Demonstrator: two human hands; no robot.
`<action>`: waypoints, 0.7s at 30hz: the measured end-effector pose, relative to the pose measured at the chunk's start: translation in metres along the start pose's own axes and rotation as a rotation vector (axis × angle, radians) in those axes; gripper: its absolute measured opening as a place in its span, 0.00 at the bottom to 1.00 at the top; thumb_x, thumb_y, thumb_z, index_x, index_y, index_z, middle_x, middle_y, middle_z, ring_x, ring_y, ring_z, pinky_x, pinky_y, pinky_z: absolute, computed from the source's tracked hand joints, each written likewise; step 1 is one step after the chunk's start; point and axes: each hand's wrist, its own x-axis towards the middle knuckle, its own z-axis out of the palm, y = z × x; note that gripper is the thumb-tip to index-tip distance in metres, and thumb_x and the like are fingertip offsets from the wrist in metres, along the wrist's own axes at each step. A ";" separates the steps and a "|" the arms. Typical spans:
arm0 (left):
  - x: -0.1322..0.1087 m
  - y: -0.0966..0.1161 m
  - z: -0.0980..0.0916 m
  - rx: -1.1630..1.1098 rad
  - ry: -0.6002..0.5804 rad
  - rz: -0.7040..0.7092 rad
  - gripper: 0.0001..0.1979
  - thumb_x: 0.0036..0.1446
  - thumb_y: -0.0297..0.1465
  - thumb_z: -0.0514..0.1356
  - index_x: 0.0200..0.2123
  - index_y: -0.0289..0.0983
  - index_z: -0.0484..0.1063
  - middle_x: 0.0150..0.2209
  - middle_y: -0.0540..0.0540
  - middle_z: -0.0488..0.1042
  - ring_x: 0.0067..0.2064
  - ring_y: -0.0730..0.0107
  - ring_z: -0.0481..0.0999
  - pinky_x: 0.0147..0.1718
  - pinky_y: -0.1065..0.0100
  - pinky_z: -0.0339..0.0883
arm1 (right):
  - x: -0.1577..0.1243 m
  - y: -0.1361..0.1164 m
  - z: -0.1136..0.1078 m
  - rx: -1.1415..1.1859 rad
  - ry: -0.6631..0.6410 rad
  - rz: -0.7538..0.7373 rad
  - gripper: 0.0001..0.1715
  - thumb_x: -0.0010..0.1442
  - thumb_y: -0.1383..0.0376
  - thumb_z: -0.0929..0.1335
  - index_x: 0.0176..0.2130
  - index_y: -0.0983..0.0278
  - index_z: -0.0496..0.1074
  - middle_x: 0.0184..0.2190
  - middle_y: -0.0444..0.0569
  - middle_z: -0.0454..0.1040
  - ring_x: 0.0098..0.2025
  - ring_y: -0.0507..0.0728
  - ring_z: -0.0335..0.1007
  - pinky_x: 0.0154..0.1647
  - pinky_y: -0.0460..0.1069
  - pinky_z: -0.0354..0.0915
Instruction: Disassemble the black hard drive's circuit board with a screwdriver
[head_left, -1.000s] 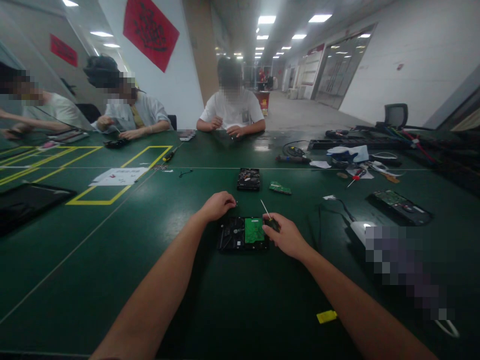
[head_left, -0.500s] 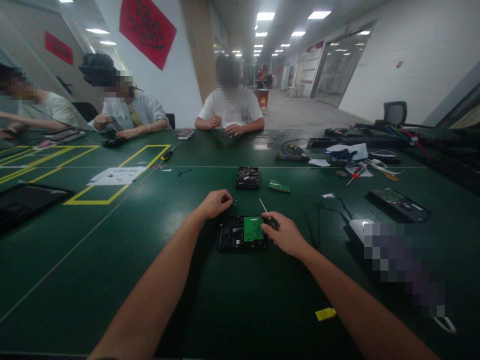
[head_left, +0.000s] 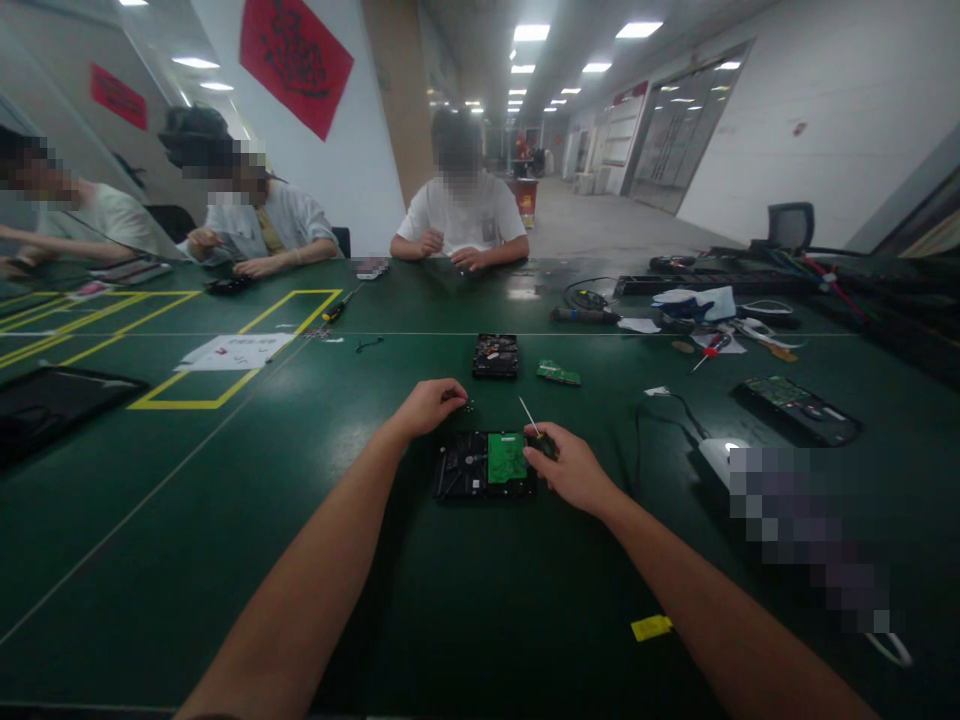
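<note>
In front of me a black hard drive point(head_left: 459, 470) with a green circuit board point(head_left: 508, 457) on it lies flat on the green table. My right hand point(head_left: 568, 462) is wrapped round a screwdriver point(head_left: 547, 441), its thin shaft pointing up and away, beside the drive's right edge. Just beyond the drive's far left corner is my left hand point(head_left: 439, 402), its fingertips pressed together next to several tiny screws point(head_left: 470, 406). Whether a screw sits between those fingertips is too small to tell.
Farther off lie another hard drive point(head_left: 495, 356) and a loose circuit board point(head_left: 558, 373). On the right are a third drive point(head_left: 799, 408), a power strip point(head_left: 720, 455) with its cable, and a red screwdriver point(head_left: 711, 352). Several people sit across the table point(head_left: 225, 560).
My left fingertips have lowered and straightened slightly beside the tiny screws, more of which now show. My right hand and the screwdriver have hardly moved.
</note>
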 end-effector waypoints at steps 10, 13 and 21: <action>0.004 0.003 0.003 0.093 0.015 0.041 0.12 0.66 0.37 0.60 0.45 0.40 0.82 0.44 0.44 0.81 0.45 0.60 0.78 0.47 0.62 0.69 | 0.001 0.003 -0.001 0.013 -0.013 -0.029 0.24 0.68 0.58 0.68 0.60 0.63 0.70 0.32 0.45 0.74 0.28 0.53 0.70 0.28 0.48 0.68; 0.006 0.006 0.007 0.130 0.003 0.052 0.14 0.63 0.40 0.64 0.46 0.40 0.83 0.43 0.42 0.80 0.43 0.59 0.78 0.46 0.61 0.69 | 0.000 0.001 -0.001 0.006 -0.010 -0.023 0.24 0.68 0.58 0.68 0.60 0.63 0.70 0.33 0.45 0.74 0.28 0.53 0.70 0.28 0.49 0.69; 0.005 0.010 0.009 0.158 -0.017 0.087 0.10 0.63 0.37 0.65 0.43 0.41 0.84 0.41 0.43 0.80 0.42 0.60 0.78 0.47 0.62 0.70 | -0.001 -0.002 -0.001 0.003 -0.007 -0.016 0.25 0.68 0.57 0.68 0.60 0.62 0.70 0.35 0.47 0.75 0.30 0.54 0.72 0.29 0.49 0.69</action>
